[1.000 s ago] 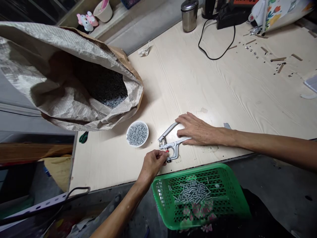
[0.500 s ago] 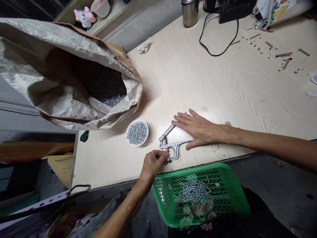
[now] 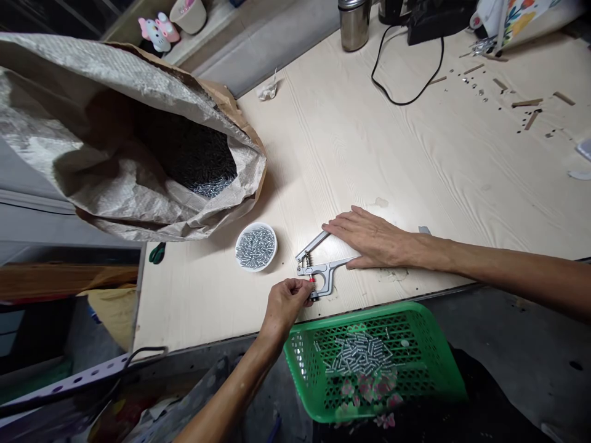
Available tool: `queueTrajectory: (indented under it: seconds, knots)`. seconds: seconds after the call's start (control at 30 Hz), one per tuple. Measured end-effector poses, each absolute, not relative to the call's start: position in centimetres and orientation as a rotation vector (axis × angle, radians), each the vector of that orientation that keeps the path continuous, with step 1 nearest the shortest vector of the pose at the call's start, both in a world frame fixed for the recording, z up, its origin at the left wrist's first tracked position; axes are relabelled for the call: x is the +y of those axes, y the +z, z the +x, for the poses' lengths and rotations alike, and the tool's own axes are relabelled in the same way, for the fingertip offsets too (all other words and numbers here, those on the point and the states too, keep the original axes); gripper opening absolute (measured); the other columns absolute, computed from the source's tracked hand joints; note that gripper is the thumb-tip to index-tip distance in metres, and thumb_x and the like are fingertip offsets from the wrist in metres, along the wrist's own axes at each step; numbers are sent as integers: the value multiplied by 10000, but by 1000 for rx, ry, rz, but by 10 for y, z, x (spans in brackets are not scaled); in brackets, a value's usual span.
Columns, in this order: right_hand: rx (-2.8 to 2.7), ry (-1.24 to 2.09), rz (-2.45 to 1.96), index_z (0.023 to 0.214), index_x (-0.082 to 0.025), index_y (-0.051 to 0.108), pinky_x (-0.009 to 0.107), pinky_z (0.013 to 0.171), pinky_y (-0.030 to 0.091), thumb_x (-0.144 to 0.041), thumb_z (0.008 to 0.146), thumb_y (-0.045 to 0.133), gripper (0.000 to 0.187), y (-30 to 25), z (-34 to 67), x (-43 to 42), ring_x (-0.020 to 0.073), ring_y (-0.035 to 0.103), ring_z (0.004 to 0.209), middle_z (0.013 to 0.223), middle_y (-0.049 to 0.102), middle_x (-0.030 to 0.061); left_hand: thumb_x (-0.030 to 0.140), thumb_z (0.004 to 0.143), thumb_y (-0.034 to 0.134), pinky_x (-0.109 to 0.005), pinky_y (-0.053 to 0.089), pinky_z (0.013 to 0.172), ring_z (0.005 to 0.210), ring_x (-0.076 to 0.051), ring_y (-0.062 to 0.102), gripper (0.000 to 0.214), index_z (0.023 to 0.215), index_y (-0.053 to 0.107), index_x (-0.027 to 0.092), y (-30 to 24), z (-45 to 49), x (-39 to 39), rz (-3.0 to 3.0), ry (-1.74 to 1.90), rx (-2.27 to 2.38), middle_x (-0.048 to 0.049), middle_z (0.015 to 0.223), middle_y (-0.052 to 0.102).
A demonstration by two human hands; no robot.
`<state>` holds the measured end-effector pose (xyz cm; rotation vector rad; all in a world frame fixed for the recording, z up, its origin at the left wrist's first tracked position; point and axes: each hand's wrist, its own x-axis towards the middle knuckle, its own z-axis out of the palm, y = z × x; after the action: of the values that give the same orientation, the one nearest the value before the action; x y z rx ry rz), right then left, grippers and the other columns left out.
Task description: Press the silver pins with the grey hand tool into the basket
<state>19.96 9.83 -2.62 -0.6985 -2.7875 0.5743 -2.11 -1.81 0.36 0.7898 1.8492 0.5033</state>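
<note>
A pair of grey snap-fastener pliers lies on the table near its front edge, with its handles apart. My right hand rests over the handle ends, fingers together along the upper handle and thumb by the lower one. At the jaw, beside the red part, the fingertips of my left hand are pinched together. What they hold is hidden. A white bowl full of small metal springs stands to the left of the pliers. Below the table edge, a green basket holds a pile of similar metal pieces.
A big woven sack with many metal pieces inside stands open at the left. Green-handled scissors lie at the table's left edge. Farther back are a steel canister, a black cable and scattered scraps.
The fingers of my right hand have come closer together and settled onto the upper handle. My left hand stays pinched at the jaw of the pliers.
</note>
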Motion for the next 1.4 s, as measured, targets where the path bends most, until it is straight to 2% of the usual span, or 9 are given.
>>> queueTrajectory:
  seconds: [0.17, 0.5, 0.67, 0.77, 0.87, 1.03, 1.23, 1.33, 1.4]
  knots:
    - [-2774, 541, -691, 1349, -169, 389, 580, 1024, 315, -393, 777, 726, 701, -25, 198, 98, 323, 476, 1165, 1285, 548, 151, 454, 614, 744, -265, 487, 589, 559, -133, 579, 350, 692, 686, 118, 0, -23, -20, 772, 508, 1863, -17, 608, 638]
    - [-2758, 540, -682, 1322, -183, 409, 558, 1005, 316, -398, 789, 703, 645, -27, 198, 98, 319, 475, 1161, 1262, 559, 145, 475, 620, 744, -266, 491, 591, 515, -110, 528, 368, 667, 659, 120, 5, -18, -20, 741, 529, 1832, 5, 560, 587]
    - [-2759, 541, -686, 1301, -184, 432, 547, 1006, 325, -395, 783, 714, 626, -28, 198, 97, 311, 476, 1156, 1260, 560, 135, 511, 734, 639, -267, 472, 565, 510, -139, 557, 375, 678, 640, 140, 3, -20, -25, 854, 463, 1883, 17, 509, 541]
    - [-2742, 534, -677, 1300, -200, 435, 554, 1006, 323, -407, 794, 702, 608, -30, 198, 97, 311, 473, 1163, 1267, 558, 130, 463, 827, 563, -303, 495, 617, 623, -178, 602, 327, 768, 656, 156, 8, -16, -28, 1219, 465, 2043, -31, 670, 600]
    - [-2732, 527, -674, 1305, -194, 433, 556, 998, 332, -406, 790, 708, 622, -32, 198, 97, 316, 472, 1170, 1265, 561, 132, 358, 866, 568, -372, 513, 800, 931, -236, 601, 236, 982, 659, 174, 12, -6, -22, 1721, 491, 2057, -100, 1004, 617]
    - [-2720, 586, -622, 1333, -150, 409, 525, 995, 363, -374, 782, 724, 673, -31, 197, 98, 296, 477, 1166, 1275, 552, 148, 297, 797, 694, -506, 439, 976, 1189, -320, 453, 594, 1323, 453, 164, 4, 9, 7, 2178, 248, 1830, -150, 1321, 512]
    - [-2746, 677, -808, 1336, -112, 394, 464, 958, 444, -370, 648, 824, 852, -23, 204, 101, 312, 460, 1194, 1322, 494, 179, 306, 777, 705, -472, 452, 936, 1107, -297, 484, 778, 1426, 296, 173, -4, 11, 38, 2296, 36, 1662, -132, 1236, 525]
    - [-2831, 645, -906, 1221, -121, 499, 443, 891, 482, -361, 613, 849, 741, -14, 207, 104, 307, 507, 1089, 1183, 567, 146, 345, 718, 761, -467, 452, 912, 1089, -304, 481, 861, 1423, 303, 161, -3, 11, 45, 2307, -23, 1644, -142, 1226, 514]
    - [-2866, 626, -907, 1145, -131, 545, 408, 844, 493, -355, 653, 830, 611, -9, 208, 106, 280, 521, 1024, 1110, 586, 125, 372, 722, 761, -462, 451, 898, 1066, -302, 481, 791, 1378, 374, 159, -2, 13, 50, 2334, -28, 1591, -138, 1190, 533]
